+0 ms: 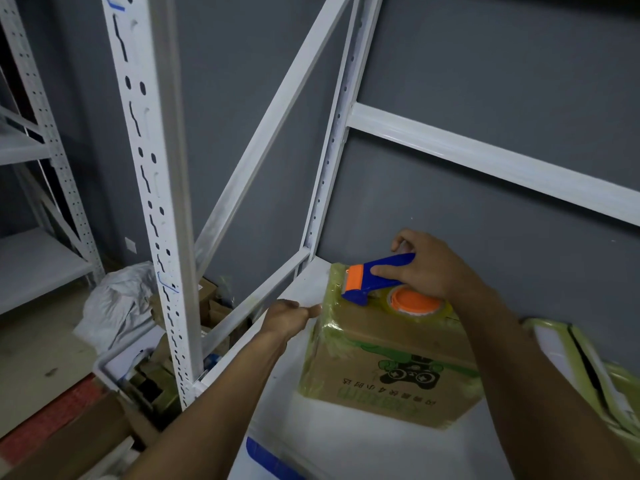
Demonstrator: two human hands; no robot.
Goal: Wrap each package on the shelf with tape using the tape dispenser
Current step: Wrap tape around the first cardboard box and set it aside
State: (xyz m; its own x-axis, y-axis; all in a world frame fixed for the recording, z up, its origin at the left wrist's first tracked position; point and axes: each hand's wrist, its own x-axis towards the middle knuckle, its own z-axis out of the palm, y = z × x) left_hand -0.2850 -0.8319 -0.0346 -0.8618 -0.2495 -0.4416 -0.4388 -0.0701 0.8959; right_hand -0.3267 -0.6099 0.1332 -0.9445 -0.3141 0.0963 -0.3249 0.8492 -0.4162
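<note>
The right hand (429, 268) grips the blue handle of the tape dispenser (377, 275), its fingers curled over the top and the thumb lying along the near side. The wrist bends downward and the forearm runs off toward 5 o'clock. The dispenser has an orange guard at its front end, and an orange hub carries a roll of clear tape (415, 303). It lies flat on top of the package (388, 368), its nose pointing toward 9 o'clock.

The package is a brown cardboard box with a green and black printed figure and a line of characters on the near face. Glossy, yellowish tape already covers its corners and edges. It sits on the white shelf (304, 420), in the back left corner near the grey wall (485, 81).

At 9 o'clock of the box, the left hand (287, 317) shows its back to the camera, fingertips touching the box's upper left corner. Whether they pinch the wrap or only press on it cannot be told. Its forearm stretches back toward 7 o'clock.

At 3 o'clock of the box a second taped package (588, 368) lies at the frame's edge. At 9 o'clock stands a white perforated upright (152, 188), with a crumpled plastic bag (117, 306) on the floor beyond it.
</note>
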